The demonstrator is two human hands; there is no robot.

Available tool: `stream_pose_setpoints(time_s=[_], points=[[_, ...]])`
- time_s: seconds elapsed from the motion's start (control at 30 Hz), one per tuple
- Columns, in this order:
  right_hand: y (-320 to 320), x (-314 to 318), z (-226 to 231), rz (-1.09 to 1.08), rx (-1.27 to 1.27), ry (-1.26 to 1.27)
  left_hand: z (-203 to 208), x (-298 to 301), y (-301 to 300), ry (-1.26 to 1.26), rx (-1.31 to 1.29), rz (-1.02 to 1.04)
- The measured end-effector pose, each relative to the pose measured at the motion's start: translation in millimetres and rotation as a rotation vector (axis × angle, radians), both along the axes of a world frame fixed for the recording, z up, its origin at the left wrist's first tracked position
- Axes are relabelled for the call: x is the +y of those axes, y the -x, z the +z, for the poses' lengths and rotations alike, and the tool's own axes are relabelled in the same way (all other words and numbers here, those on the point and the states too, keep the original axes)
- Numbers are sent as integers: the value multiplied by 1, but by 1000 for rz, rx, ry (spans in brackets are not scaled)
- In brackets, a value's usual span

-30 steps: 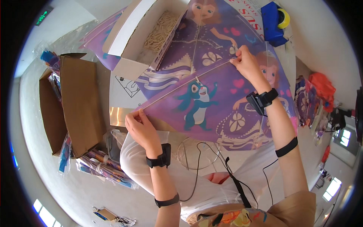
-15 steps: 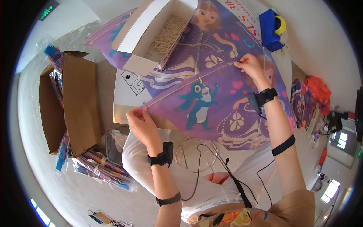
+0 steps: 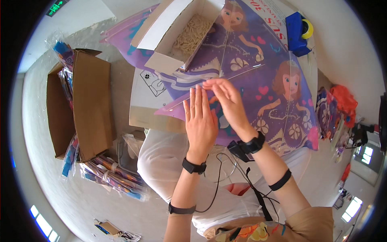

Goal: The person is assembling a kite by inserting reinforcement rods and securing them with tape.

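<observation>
A purple printed kite (image 3: 242, 90) lies over my lap and the table edge, its thin rod (image 3: 238, 74) running along the upper edge. My left hand (image 3: 201, 125) lies flat on it with fingers stretched out, holding nothing. Just right of it, my right hand (image 3: 229, 107) rests near the same edge, fingers extended and fingertips close to the left ones; part of its fingers overlaps the kite's edge. Both hands cover much of the blue rabbit print. Beneath lies another purple kite (image 3: 234, 44) with a similar figure.
An open white carton (image 3: 161, 30) of small beige pieces (image 3: 191, 34) stands on the kites. A blue tape dispenser (image 3: 296, 34) sits at the far right. To the left is a brown cardboard box (image 3: 92, 109), with wrapped bundles (image 3: 117, 177) below. Black cables (image 3: 219, 169) hang over my lap.
My hands have come together from wide apart along the kite's edge. The left moved right and up, the right moved left and down. Both let go of their pinch on the edge.
</observation>
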State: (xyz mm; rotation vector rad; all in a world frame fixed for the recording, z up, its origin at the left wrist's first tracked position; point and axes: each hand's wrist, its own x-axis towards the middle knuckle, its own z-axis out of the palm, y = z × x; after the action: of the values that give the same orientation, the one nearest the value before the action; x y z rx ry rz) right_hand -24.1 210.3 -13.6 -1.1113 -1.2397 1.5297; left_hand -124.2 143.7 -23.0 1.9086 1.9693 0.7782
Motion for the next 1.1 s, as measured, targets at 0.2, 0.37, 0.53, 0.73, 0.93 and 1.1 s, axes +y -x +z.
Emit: stream_pose_setpoints(time_s=[0.2,0.37,0.53,0.73,0.93,1.1], points=[[3,-4,-24,-47,102,96,-15,-4,6,109,162,-7],[-12,6,-25,-216,30,29,-11,-21,14,167,203,150],[-15,8,-24,-259,36,39,-10,-29,24,182,227,335],[-55,26,-3,-406,122,-86,6,-6,5,18,74,123],[-51,28,-17,-63,18,16,-6,18,-40,86,20,-190],[-68,39,-34,-146,61,-15,-6,20,-45,143,113,-186]])
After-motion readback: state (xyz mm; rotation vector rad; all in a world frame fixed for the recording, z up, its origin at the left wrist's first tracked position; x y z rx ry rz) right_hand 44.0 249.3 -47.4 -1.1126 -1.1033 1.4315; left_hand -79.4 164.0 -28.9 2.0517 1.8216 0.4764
